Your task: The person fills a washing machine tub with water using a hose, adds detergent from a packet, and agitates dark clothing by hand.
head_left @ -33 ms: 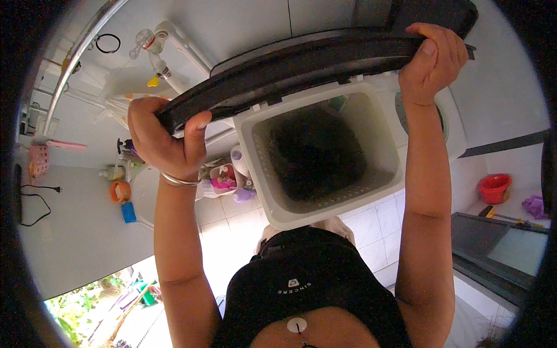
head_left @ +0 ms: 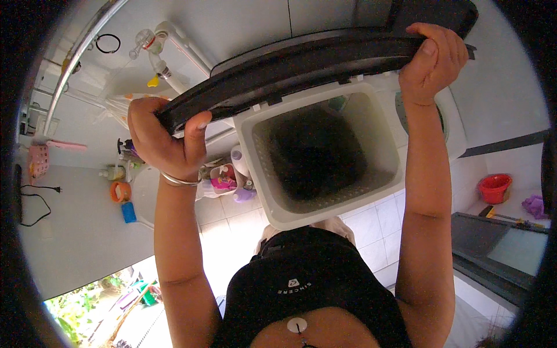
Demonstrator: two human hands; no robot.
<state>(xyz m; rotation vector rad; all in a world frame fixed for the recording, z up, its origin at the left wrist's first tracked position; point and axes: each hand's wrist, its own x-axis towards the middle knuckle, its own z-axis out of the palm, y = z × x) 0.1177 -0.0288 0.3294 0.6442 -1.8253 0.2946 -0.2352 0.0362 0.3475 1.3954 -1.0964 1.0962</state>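
With its two ends in my hands, a long dark lid (head_left: 296,66) stands raised along the far rim of a white plastic hamper (head_left: 390,136). My left hand (head_left: 168,136) is closed round the lid's left end, the thumb on the near side and a bangle at the wrist. At the far right end, my right hand (head_left: 434,62) grips the lid with its fingers folded over the edge. The hamper's mouth faces up in front of my body. Its walls have small holes, and the inside is too dark to make out what lies at the bottom.
On the left are a white basin (head_left: 149,191), a small tub of bottles (head_left: 223,178), a blue cloth-like piece (head_left: 128,212) and a wall tap (head_left: 152,55). A white appliance (head_left: 455,124) stands beyond my right forearm. At right sit a red bucket (head_left: 494,188) and a dark panel (head_left: 493,249).
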